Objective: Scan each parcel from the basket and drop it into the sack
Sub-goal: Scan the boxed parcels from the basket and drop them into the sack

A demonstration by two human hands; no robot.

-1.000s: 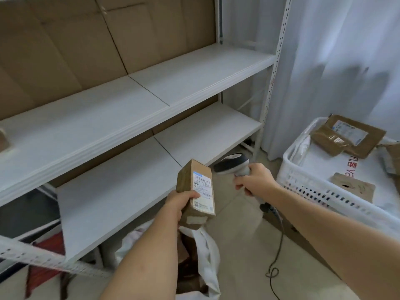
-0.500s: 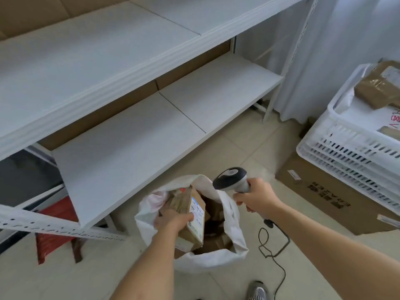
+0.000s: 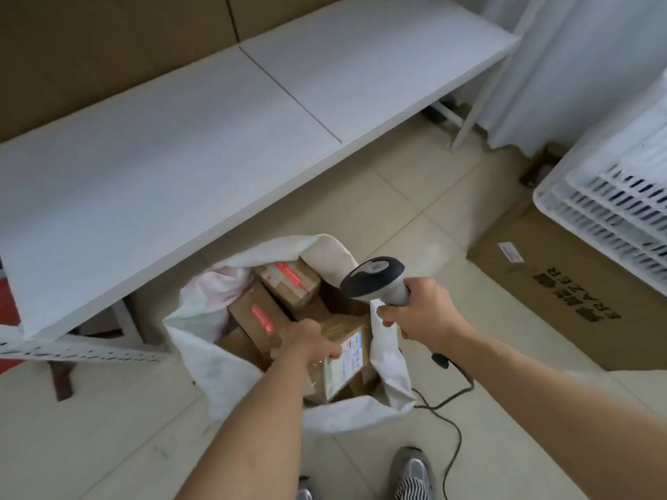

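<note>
A white sack point(image 3: 202, 355) stands open on the floor with several brown parcels inside. My left hand point(image 3: 306, 342) grips a small brown box parcel point(image 3: 343, 359) with a white label, low inside the sack's mouth. My right hand point(image 3: 420, 313) holds the grey and white barcode scanner point(image 3: 375, 279) by its handle, and its fingers also pinch the sack's right rim. The white slatted basket point(image 3: 606, 203) shows at the right edge; its contents are out of view.
A low white shelf point(image 3: 216, 131) runs behind the sack, its metal leg at the left. A brown carton point(image 3: 563, 294) sits under the basket. The scanner cable point(image 3: 454, 427) trails across the tiled floor near my shoes point(image 3: 411, 474).
My left hand has lowered the box from chest height down into the sack. My right hand with the scanner came to the sack's rim and pinched it. My view tilted downward.
</note>
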